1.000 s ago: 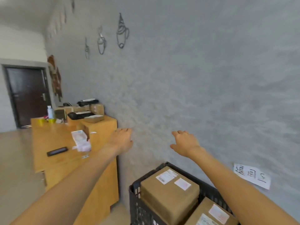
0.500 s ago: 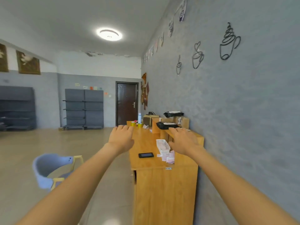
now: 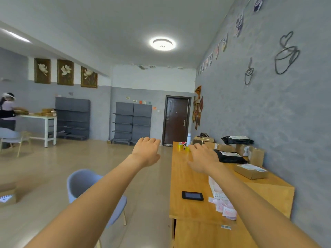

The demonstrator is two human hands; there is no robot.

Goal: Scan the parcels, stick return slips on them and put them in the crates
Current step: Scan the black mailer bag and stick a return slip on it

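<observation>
Grey textured wall [image 3: 268, 113] is seen along the right side, with the long orange-brown wooden counter [image 3: 186, 178] set against it. A grey-blue shell chair [image 3: 80, 183] stands on the floor just left of the counter. Both bare arms are held out forward above the scene. The left hand [image 3: 146, 152] is shown over the floor beside the counter, fingers straight and relaxed, nothing held. The right hand [image 3: 203, 159] is shown above the counter top, fingers spread and likewise empty. The parcels are found on the raised back ledge of the counter, next to the wall: a black plastic mailer bag [image 3: 230, 156] near the right hand, a flat brown cardboard box with a white label [image 3: 250, 171] nearer the camera, further brown cartons [image 3: 254, 153] and a second black bag [image 3: 237, 139] behind. A stack of white and pink return slips [image 3: 221, 201] lies on the lower surface under the right forearm, with a black handheld scanner [image 3: 192, 195] just to its left. Small yellow tape rolls [image 3: 182, 146] are seen at the far end.
</observation>
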